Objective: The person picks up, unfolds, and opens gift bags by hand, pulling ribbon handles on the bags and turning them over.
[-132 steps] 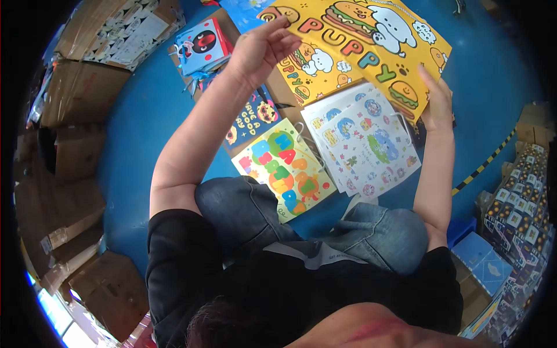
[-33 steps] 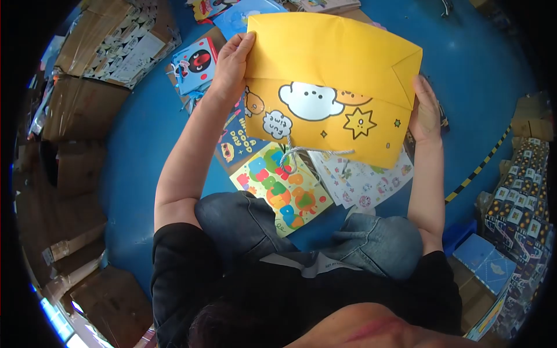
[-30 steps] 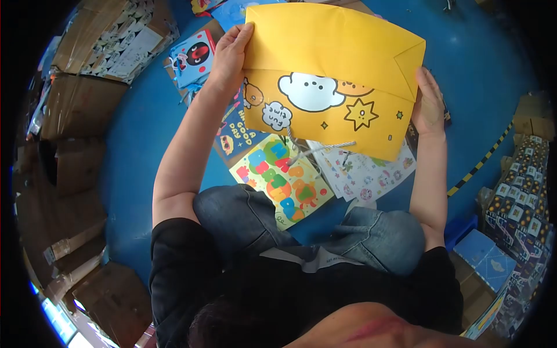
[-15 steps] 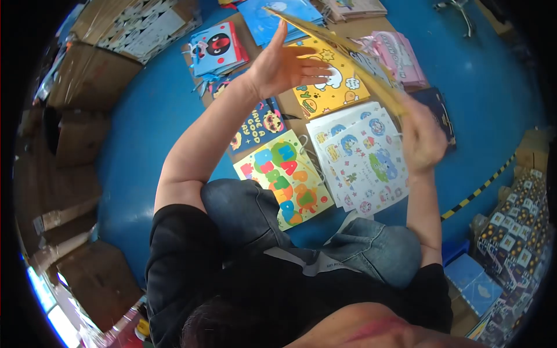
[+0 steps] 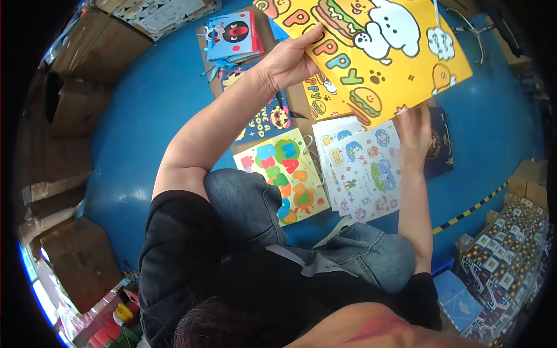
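Note:
A yellow paper gift bag (image 5: 400, 72) with a burger and a white puppy faces me, tilted, a white cord handle at its top right. My left hand (image 5: 290, 65) grips its left edge, thumb on the front, fingers partly hidden behind. At its lower right edge, my right hand (image 5: 413, 136) holds it with fingertips behind it. Beneath lies a matching yellow bag (image 5: 318, 95), mostly covered. White sheets with small cartoon prints (image 5: 371, 168) lie below my right hand. Beside them is a pale yellow bag with colourful letters (image 5: 287, 174).
A navy bag (image 5: 261, 123) and a stack of blue and red bags (image 5: 235, 35) lie on the left; a dark bag (image 5: 442, 145) lies right. Cardboard boxes (image 5: 87, 46) line the left side. Patterned packages (image 5: 502, 255) stand lower right, near striped floor tape (image 5: 464, 217).
The yellow bag has swung from edge-on to showing its printed face. My left hand has gone from spread fingers to gripping its edge. My right hand has shifted slightly down along the bag.

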Action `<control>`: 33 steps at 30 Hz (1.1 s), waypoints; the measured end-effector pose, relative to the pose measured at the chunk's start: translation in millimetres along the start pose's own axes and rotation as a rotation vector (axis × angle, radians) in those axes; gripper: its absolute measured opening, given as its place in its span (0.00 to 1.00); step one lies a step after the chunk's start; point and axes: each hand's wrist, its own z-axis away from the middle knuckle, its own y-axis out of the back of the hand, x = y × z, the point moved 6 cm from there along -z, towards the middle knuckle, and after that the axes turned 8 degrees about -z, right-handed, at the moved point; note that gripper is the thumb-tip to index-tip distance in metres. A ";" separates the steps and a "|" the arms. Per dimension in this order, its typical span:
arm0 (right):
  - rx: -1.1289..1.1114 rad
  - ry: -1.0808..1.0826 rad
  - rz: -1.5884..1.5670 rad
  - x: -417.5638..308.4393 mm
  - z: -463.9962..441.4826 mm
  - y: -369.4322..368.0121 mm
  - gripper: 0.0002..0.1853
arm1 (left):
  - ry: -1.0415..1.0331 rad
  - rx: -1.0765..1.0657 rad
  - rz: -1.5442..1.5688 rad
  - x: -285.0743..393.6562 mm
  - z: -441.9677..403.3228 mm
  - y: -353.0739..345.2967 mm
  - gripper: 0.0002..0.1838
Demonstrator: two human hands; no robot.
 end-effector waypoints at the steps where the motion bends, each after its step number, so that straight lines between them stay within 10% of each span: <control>1: 0.009 0.000 0.006 -1.0 -2.8 5.0 0.32 | 0.018 -0.060 0.041 -4.1 0.2 -3.2 0.20; 7: -0.089 -0.245 -0.440 6.1 -6.5 9.2 0.24 | 0.085 -0.067 -0.123 -32.9 7.9 2.0 0.20; 33: -0.052 0.019 -0.030 7.5 6.4 11.3 0.17 | -0.015 0.246 -0.540 -54.0 26.9 5.1 0.18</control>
